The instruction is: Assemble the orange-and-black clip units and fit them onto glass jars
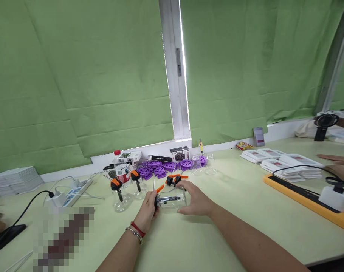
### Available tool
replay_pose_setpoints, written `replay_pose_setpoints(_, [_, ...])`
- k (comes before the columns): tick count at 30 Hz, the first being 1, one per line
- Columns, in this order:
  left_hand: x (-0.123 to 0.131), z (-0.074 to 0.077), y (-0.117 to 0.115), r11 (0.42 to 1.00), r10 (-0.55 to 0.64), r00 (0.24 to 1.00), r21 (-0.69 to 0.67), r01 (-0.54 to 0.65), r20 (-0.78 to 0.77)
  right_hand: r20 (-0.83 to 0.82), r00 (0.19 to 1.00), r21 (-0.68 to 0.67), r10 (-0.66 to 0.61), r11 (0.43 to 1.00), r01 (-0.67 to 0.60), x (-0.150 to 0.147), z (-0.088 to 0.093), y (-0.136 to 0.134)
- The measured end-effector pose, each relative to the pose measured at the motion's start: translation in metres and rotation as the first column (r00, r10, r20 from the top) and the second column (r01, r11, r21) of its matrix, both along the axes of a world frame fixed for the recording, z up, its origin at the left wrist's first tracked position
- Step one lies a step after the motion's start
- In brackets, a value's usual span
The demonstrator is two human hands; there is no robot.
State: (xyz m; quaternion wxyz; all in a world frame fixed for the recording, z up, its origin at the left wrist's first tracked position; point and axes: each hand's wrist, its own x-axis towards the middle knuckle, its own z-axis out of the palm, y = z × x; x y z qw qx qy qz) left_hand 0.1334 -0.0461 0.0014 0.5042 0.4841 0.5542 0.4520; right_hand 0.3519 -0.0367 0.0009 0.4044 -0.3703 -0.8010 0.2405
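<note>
In the middle of the head view, a clear glass bottle [174, 199] lies sideways above the table, a dark tube inside it. My left hand [145, 211] is closed around its black top, where an orange lever [160, 189] sticks up. From the other end, my right hand [197, 200] grips the bottle's base between thumb and fingers. Just behind it lie loose black-and-orange tops [173, 180]. To the left stand two glass bottles with the same kind of top, one in front [121, 202] and another behind [138, 189].
Purple plastic parts [160, 168] are heaped by the wall, beside a red-capped bottle [122, 172] and a cup holder box [180, 154]. Open glass bottles [196, 166] stand near. White packets [282, 164], an orange bar [305, 200] and another person's hand [340, 172] are at right; a power strip [78, 192] lies left.
</note>
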Motion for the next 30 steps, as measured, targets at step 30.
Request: replay_pose_setpoints(30, [0.004, -0.003, -0.001, 0.984, 0.027, 0.999, 0.175, -0.02, -0.041, -0.493, 0.867, -0.642, 0.071, 0.643, -0.417, 0.014, -0.008, 0.014])
